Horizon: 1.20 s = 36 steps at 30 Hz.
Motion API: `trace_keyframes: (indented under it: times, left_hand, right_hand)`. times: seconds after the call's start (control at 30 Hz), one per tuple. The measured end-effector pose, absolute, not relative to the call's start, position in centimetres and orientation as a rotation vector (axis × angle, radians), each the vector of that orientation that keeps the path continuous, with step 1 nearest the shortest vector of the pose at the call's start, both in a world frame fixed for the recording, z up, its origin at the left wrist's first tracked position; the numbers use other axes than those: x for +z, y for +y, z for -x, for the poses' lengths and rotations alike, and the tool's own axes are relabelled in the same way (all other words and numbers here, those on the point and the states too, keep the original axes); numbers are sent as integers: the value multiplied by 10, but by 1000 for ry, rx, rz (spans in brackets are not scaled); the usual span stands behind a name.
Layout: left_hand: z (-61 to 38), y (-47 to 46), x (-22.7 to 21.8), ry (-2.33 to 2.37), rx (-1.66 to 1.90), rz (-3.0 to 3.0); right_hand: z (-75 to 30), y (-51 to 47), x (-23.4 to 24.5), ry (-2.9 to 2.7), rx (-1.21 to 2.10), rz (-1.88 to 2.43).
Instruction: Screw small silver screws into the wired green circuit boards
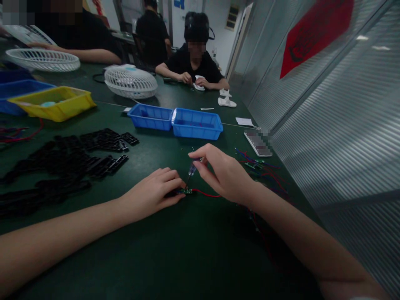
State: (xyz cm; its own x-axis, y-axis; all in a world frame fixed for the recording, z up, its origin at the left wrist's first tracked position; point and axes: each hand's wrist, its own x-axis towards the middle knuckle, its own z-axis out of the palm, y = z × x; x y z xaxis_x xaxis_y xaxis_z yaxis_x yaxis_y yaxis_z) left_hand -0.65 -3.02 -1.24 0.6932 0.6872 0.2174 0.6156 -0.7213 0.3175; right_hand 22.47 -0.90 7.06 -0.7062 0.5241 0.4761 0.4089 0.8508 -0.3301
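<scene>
My left hand [161,189] is closed on a small green circuit board [187,191], holding it against the dark green table. A red wire [204,193] runs from the board's right end toward my right wrist. Above the board, my right hand [218,171] grips a screwdriver [191,168] by its clear, purplish handle. The shaft slants down to the board beside my left fingertips; whether its tip touches a screw is too small to tell. My left fingers cover the board's left end.
Black plastic parts [71,156] are heaped at left. Two blue bins [196,130] stand ahead, a yellow bin [59,109] farther left. More wired boards [259,164] and a phone [258,143] lie at right, near the ribbed wall. White fan grilles [130,82] and co-workers [193,62] are across the table.
</scene>
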Motion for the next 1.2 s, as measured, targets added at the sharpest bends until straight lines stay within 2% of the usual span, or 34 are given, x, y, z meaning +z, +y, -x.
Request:
trace_keyframes:
  times: [0.5,0.93,1.1,1.2]
  left_hand:
    - [5,-30,-14,1055,490,-2705]
    - [4,-30,-13,1046,523,-2700]
    - [6,-29,-15,1037,485,-2691]
    - [6,-29,-15,1047,484,-2684]
  right_hand:
    - [-242,-7,83,-2461,150,817]
    - [-240,-1,71,-2521,-170,954]
    - [-239,-9,71,-2625,-185,1023]
    - [-237,-12,70,-2603,-82,998]
